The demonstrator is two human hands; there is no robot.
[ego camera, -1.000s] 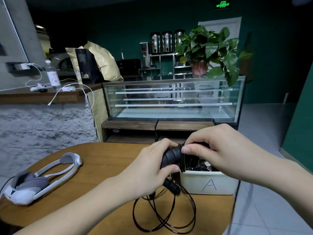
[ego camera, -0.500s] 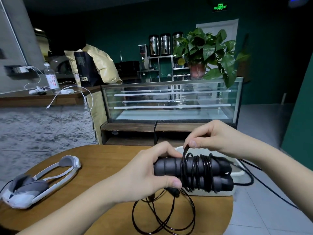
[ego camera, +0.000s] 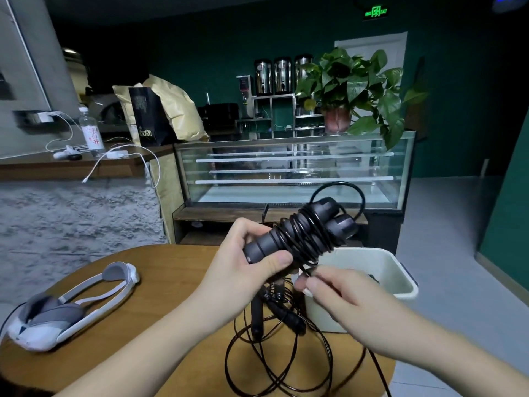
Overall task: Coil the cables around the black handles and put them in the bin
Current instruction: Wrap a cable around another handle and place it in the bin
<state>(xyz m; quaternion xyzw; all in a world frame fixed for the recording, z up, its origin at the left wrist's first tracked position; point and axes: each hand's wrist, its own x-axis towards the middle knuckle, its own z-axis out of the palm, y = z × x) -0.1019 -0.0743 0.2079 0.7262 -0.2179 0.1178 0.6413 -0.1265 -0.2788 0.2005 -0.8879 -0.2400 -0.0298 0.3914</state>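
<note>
Left hand (ego camera: 246, 267), grip: clenched round the near end of the paired black handles (ego camera: 297, 234), thumb pressed across the top. The hold sits low on the pair, presumably to keep both handles side by side and leave the far stretch bare for winding.

Right hand (ego camera: 337, 293), grip: fingertips pinched on the free run of the cable (ego camera: 307, 270) just under the bundle. The pinch is close to the handles, likely to keep tension on the turn being laid.

Black handles: two, held together, tilted up and away from the person, far ends raised over the near rim of the bin (ego camera: 400, 279). Several turns of cable wrap their middle; one loose loop arcs above the far ends. Judged partly coiled, not yet ready to drop.

Cable, remainder: slack trails down past the right wrist toward the floor side.

Second set (ego camera: 274, 313): another pair of black handles with its cable in loose loops, lying on the desk (ego camera: 171, 282) under the hands, touching or just beside the bin's near wall. Uncoiled; judged next in line.

Bin: pale, open-topped, at the desk's right edge, within reach of both hands. Something dark shows inside; what it is cannot be told.

Headset (ego camera: 65, 308): white and grey, on the desk's left side, well apart from the work.

Beyond: glass display case (ego camera: 292, 170), potted plant (ego camera: 352, 90) on top.
</note>
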